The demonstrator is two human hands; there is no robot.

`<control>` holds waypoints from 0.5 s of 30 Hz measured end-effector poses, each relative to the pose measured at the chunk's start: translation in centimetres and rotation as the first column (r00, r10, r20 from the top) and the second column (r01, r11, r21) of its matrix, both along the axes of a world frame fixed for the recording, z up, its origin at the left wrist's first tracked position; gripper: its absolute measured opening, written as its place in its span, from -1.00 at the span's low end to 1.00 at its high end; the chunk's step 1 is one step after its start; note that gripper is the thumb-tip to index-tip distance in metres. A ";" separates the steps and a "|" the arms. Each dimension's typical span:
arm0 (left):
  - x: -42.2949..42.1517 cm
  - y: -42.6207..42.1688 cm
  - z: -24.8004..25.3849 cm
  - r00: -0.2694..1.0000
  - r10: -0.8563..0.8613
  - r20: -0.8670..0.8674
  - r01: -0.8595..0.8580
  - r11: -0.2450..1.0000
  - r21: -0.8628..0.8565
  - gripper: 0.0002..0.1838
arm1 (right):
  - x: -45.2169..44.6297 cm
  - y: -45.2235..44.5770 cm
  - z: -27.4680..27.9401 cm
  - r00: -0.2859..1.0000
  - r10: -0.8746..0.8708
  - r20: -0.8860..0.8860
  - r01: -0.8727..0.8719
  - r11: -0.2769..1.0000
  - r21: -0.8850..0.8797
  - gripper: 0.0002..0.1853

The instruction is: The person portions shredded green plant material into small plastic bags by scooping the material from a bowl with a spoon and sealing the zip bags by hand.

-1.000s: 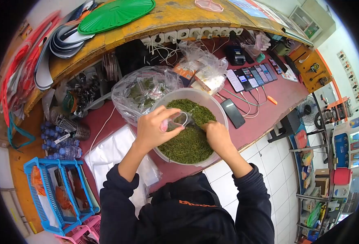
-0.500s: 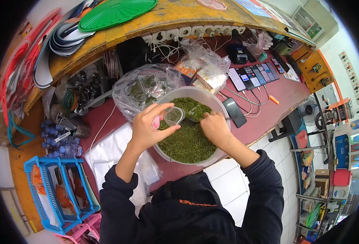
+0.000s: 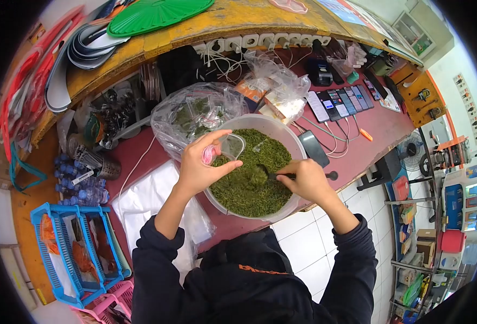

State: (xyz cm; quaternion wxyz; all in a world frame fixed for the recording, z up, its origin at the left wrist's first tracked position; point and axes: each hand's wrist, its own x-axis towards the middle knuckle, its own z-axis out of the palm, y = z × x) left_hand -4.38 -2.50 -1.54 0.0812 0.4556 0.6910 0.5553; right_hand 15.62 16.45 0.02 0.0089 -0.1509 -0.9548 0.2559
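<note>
Over the round translucent plastic tub (image 3: pixel 271 124), the left hand (image 3: pixel 198 167) pinches a clear plastic pouch (image 3: pixel 232 144) while the right hand (image 3: pixel 306 181) grips a black spoon (image 3: pixel 272 176), whose tilting could spill the tub's shredded green flakes (image 3: pixel 249 197).

Green disc (image 3: pixel 160 15) on wooden counter (image 3: pixel 244 21)

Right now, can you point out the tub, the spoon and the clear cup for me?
Tub (image 3: pixel 286 137), head view: on its pale inner wall, far right side.
Spoon (image 3: pixel 272 176), head view: on its dark neck.
Clear cup (image 3: pixel 230 146), head view: on its see-through wall.
</note>
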 end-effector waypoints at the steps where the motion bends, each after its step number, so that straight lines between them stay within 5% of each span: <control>1: 0.0 0.2 0.0 1.000 -0.001 -0.005 0.001 1.000 0.007 -0.35 | 0.3 0.3 0.0 1.000 -0.016 0.005 0.016 1.000 0.022 -0.85; 6: 0.5 0.9 -0.4 1.000 -0.004 -0.018 0.004 1.000 -0.008 -0.35 | 1.3 0.9 0.8 0.984 -0.170 -0.044 0.173 0.982 0.077 -0.87; 9: 1.4 1.4 0.2 0.989 0.006 -0.149 -0.056 0.941 -0.334 -0.39 | 1.4 -0.1 2.5 0.959 -0.230 -0.167 0.259 0.949 0.180 -0.90; 15: 3.3 3.5 0.7 0.985 -0.040 -0.170 -0.033 0.913 -0.407 -0.39 | 0.3 -1.8 2.7 0.847 -0.033 -0.531 0.358 0.774 0.522 -0.89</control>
